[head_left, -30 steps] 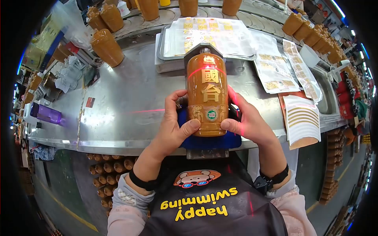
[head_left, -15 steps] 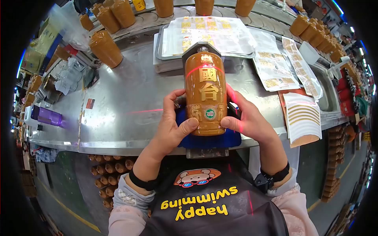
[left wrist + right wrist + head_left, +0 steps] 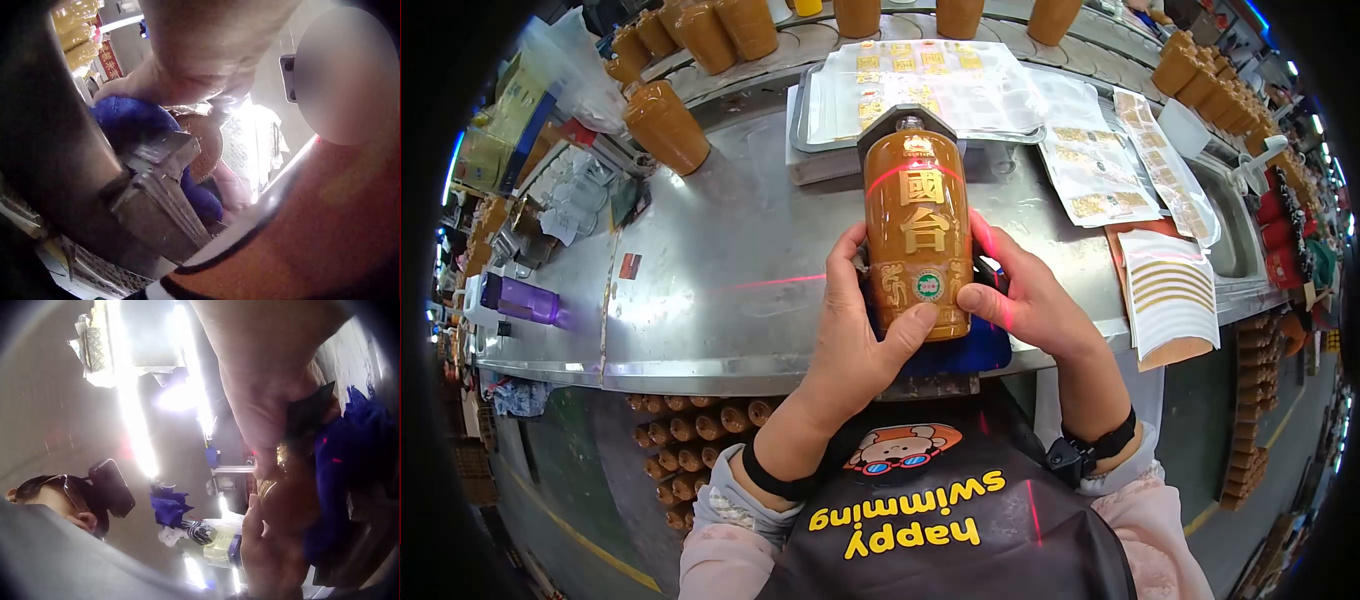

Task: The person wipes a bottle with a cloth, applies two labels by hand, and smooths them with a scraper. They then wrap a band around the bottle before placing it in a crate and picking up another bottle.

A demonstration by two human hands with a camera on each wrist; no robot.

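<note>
A glazed brown bottle (image 3: 915, 210) with gold characters and a round green-and-white emblem lies tilted back in a dark angular holder (image 3: 880, 130). My left hand (image 3: 850, 320) grips its lower left side, the thumb lying across the front below the emblem. On the lower right side my right hand (image 3: 1030, 300) holds it, thumb at the front edge and fingers round behind. Blue cloth (image 3: 975, 355) shows under the bottle. From the left wrist, the bottle's round base (image 3: 206, 147) appears beside a metal bracket (image 3: 162, 187). A red light line crosses the bottle's upper part.
Behind the holder, decal sheets (image 3: 1000, 85) lie on a tray (image 3: 800, 125). More sheets (image 3: 1095, 175) and a gold-striped stack (image 3: 1170, 300) are at right. One brown bottle (image 3: 665, 130) stands at left, near a purple cup (image 3: 525, 300). Several bottles (image 3: 960, 15) line the conveyor behind.
My left thumb has slid inward across the bottle's lower front, and the left wrist has shifted right. The right hand keeps its hold. Bottles on the conveyor have moved right.
</note>
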